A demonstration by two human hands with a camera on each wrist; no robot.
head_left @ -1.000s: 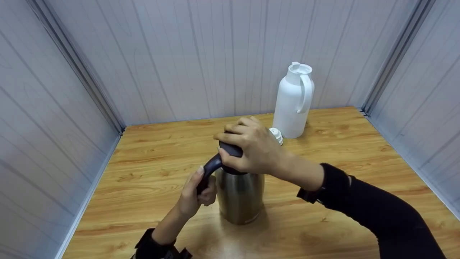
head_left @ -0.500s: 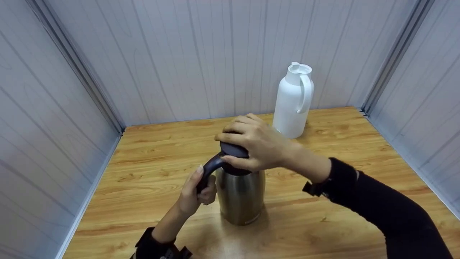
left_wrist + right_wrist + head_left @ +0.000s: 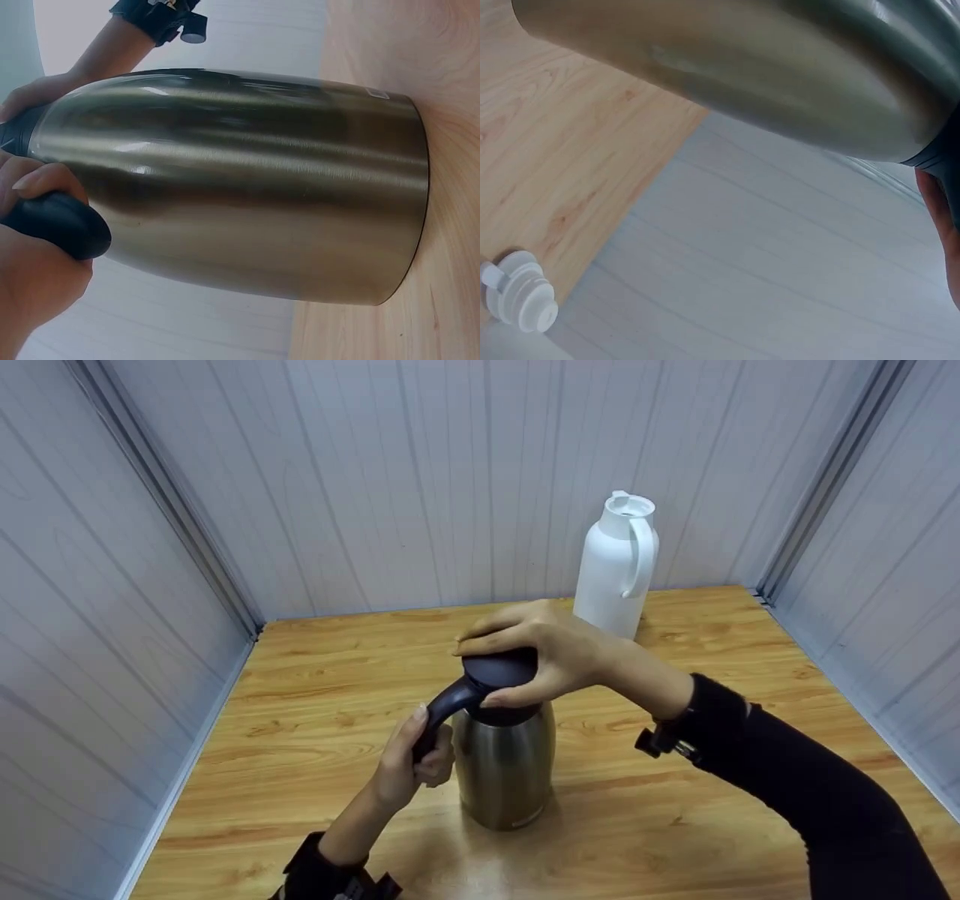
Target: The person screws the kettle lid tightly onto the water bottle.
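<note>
Steel flask (image 3: 504, 765): upright on the tabletop (image 3: 300, 712), centre front.
Left hand (image 3: 409, 769): wrapped round the dark handle (image 3: 446, 709), bracing.
Right hand (image 3: 544, 656): fingers curled over the dark lid (image 3: 499, 669).
Technique: judged a lid twist; keep the base flat, turn from the wrist, handle held firm.
Nearby: white jug (image 3: 619, 566) behind; white stopper (image 3: 521, 300) lying loose.

Steel flask (image 3: 504, 769): brushed metal body, upright on wood table, centre-near. Dark lid (image 3: 499, 669) on top; dark handle (image 3: 442, 712) pointing left.

Bare table (image 3: 315, 712) lies left of the steel flask (image 3: 504, 769); white jug (image 3: 616, 566) blocks behind.
</note>
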